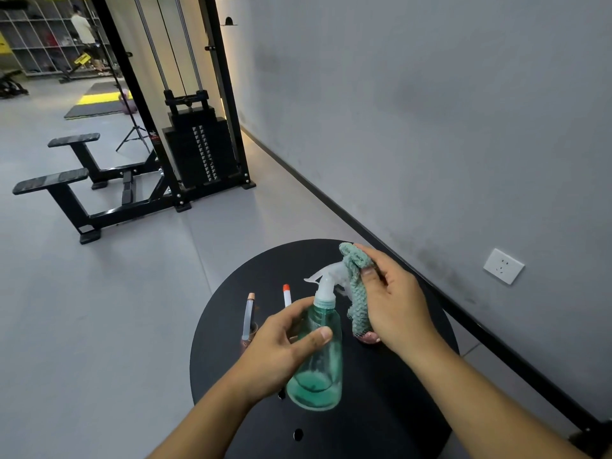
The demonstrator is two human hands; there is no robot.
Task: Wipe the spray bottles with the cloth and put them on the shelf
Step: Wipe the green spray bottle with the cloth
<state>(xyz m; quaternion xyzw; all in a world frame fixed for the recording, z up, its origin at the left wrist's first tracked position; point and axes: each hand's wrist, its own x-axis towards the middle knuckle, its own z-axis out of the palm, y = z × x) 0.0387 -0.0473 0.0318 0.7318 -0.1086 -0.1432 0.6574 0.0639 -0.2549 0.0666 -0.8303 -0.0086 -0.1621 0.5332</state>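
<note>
Bottle (pixel 318 346) tilts above the round table (pixel 390 392), my left hand (pixel 281 346) gripping its body, my right hand (pixel 394 303) pinching the cloth (pixel 357 286) against the trigger. I reckon hard rubbing there could twist it loose onto the tubes (pixel 248 314).

The spray bottle (pixel 319 352) is see-through teal green with a milky white trigger head (pixel 326 276). The cloth (pixel 357 293) is a duller sage green with a knobbly woven pattern. The round tabletop (pixel 381 409) is matt black. Two thin tubes behind carry an orange cap (pixel 286 287) and a copper-coloured cap (pixel 251 296). The wall (pixel 430 111) is grey, its socket (pixel 503 266) white.
</note>
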